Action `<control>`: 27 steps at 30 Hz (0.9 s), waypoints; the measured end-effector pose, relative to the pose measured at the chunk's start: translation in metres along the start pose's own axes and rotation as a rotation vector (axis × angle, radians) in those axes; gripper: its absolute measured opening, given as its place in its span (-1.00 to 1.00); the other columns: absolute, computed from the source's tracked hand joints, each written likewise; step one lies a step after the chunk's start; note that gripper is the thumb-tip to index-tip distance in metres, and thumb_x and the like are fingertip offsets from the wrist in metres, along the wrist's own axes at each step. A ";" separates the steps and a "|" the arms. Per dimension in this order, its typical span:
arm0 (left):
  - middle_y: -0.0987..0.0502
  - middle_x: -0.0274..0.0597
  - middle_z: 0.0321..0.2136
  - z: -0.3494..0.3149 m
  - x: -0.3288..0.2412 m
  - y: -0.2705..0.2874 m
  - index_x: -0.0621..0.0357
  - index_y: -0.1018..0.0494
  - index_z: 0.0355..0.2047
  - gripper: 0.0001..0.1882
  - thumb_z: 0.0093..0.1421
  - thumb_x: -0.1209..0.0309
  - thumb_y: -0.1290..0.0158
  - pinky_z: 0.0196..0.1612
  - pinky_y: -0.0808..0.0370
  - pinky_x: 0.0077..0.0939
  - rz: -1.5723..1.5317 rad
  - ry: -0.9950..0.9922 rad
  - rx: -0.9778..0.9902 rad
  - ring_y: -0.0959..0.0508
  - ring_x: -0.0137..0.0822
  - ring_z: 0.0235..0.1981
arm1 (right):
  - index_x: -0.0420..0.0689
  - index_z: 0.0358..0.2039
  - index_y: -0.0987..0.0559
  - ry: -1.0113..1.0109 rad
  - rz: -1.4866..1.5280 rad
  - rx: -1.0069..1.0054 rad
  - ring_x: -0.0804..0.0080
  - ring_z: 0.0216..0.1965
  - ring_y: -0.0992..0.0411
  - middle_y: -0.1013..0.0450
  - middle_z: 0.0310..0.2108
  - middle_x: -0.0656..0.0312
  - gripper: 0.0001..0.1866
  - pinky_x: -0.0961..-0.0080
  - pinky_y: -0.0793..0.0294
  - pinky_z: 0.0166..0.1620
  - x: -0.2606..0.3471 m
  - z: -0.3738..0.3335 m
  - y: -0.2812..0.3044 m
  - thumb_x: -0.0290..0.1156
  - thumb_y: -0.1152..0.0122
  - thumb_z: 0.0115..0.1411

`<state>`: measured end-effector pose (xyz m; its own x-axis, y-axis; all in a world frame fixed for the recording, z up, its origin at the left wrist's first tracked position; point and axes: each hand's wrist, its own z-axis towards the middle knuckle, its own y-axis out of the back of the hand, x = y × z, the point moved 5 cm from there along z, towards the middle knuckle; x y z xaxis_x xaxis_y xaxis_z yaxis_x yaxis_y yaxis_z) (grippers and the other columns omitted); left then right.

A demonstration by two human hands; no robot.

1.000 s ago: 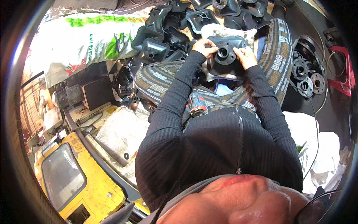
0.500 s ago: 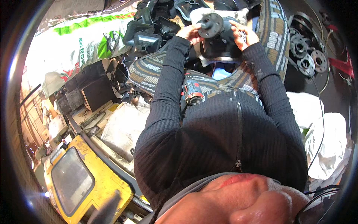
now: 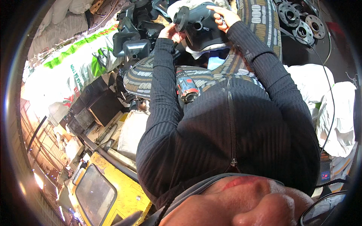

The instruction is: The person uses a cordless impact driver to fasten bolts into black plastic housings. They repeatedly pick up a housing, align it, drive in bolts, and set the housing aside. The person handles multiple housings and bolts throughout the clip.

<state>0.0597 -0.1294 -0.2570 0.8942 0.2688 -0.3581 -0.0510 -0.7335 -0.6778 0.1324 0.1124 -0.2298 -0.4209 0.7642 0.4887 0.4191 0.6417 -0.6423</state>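
Observation:
Near the top middle, my left hand [image 3: 172,34] grips a dark round flange [image 3: 183,19], turned partly edge-on. Just right of it, a black moulded part [image 3: 206,32] with a short round spout lies over my lap on a white cloth [image 3: 205,51]. My right hand [image 3: 227,19] has its index finger stretched to the upper edge of that part. Small silver pieces, likely screws [image 3: 223,20], are held by its other fingers. A blue and red power drill [image 3: 187,88] rests at my waist, beside my left forearm.
More black moulded parts [image 3: 137,49] are heaped at the upper left, beside a white and green sack [image 3: 75,71]. Several metal flanges [image 3: 303,32] lie at the upper right, near a dark cable [image 3: 332,101] and white bags [image 3: 335,116]. A yellow windowed panel [image 3: 124,188] stands lower left.
The flange has moved left and turned from nearly face-on to nearly edge-on, uncovering the black part's spout. My right index finger has stretched out over the part. The whole view has shifted.

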 end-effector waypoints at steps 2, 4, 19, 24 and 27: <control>-0.51 0.00 -0.39 0.003 0.001 0.006 0.33 -0.41 -0.19 -0.65 0.14 0.28 -0.03 -0.28 -0.39 -0.24 0.023 -0.008 -0.002 -0.46 -0.17 -0.39 | -0.15 -0.02 -0.51 0.005 -0.035 0.040 0.66 -0.68 -0.14 -0.23 -0.65 0.39 -0.61 0.71 -0.15 -0.68 -0.001 0.008 0.003 -0.19 -0.05 0.25; -0.49 -0.01 -0.42 0.005 0.003 0.013 0.34 -0.41 -0.19 -0.63 0.14 0.26 -0.04 -0.30 -0.37 -0.25 0.045 0.038 -0.006 -0.44 -0.15 -0.41 | -0.03 -0.21 -0.56 -0.117 0.097 0.089 0.59 -0.76 -0.13 -0.25 -0.71 0.42 -0.79 0.65 -0.07 -0.74 -0.009 0.020 0.004 -0.27 -0.05 0.22; -0.50 -0.01 -0.40 0.015 0.000 0.024 0.26 -0.42 -0.16 -0.65 0.15 0.24 -0.02 -0.28 -0.42 -0.17 0.035 0.097 0.000 -0.47 -0.09 -0.40 | 0.03 -0.17 -0.58 -0.171 0.068 0.064 0.62 -0.80 -0.04 -0.17 -0.73 0.46 -0.74 0.65 0.07 -0.77 -0.023 0.038 0.014 -0.26 0.03 0.22; -0.54 0.08 -0.33 0.015 -0.001 0.020 0.30 -0.40 -0.16 -0.65 0.16 0.27 -0.01 -0.26 -0.51 -0.05 0.077 0.174 0.068 -0.53 -0.05 -0.41 | 0.03 -0.16 -0.58 -0.161 0.082 0.078 0.63 -0.80 -0.05 -0.19 -0.72 0.46 -0.73 0.65 0.05 -0.77 -0.027 0.042 0.013 -0.25 0.03 0.21; -0.52 0.02 -0.36 0.014 0.000 0.019 0.30 -0.40 -0.18 -0.65 0.14 0.27 -0.03 -0.26 -0.46 -0.13 -0.009 0.057 -0.020 -0.50 -0.10 -0.41 | 0.04 -0.19 -0.59 -0.181 0.079 0.069 0.63 -0.81 -0.04 -0.19 -0.73 0.46 -0.75 0.65 0.06 -0.78 -0.025 0.040 0.012 -0.25 0.01 0.20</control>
<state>0.0527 -0.1349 -0.2790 0.9186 0.2393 -0.3145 -0.0347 -0.7439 -0.6674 0.1162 0.0985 -0.2735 -0.5290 0.7840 0.3249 0.4036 0.5692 -0.7163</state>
